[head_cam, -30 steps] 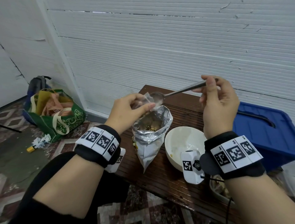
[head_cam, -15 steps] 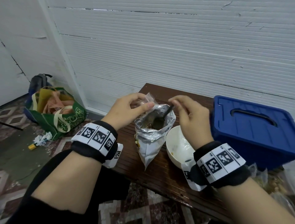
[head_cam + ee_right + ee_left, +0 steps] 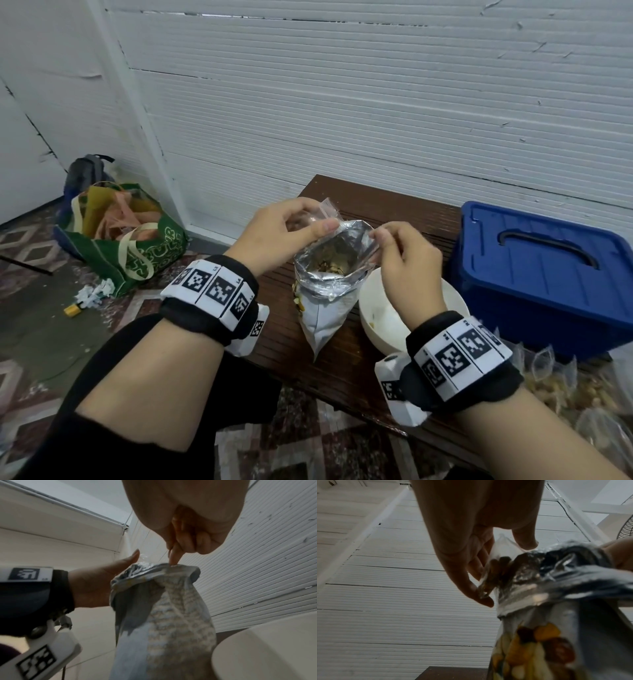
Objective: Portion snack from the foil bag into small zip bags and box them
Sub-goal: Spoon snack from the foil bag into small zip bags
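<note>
An open silver foil bag (image 3: 325, 308) of mixed snack stands on the brown wooden table (image 3: 404, 212). My left hand (image 3: 318, 219) pinches a small clear zip bag (image 3: 327, 209) with a few snack pieces in it, held against the foil bag's left rim; the left wrist view shows the zip bag (image 3: 498, 563) between thumb and fingers. My right hand (image 3: 378, 236) pinches the foil bag's right rim, and its fingertips (image 3: 173, 559) meet the rim of the foil bag (image 3: 163, 608). No spoon is visible. A closed blue lidded box (image 3: 548, 274) sits at the right.
A white bowl (image 3: 383, 318) stands just right of the foil bag, under my right wrist. Several filled zip bags (image 3: 565, 387) lie at the lower right. A green shopping bag (image 3: 137, 257) and a backpack sit on the floor to the left. A white ribbed wall backs the table.
My right hand came down from holding a raised spoon, put the spoon into the foil bag, and now pinches the bag's rim without it. My left hand kept the zip bag in place.
</note>
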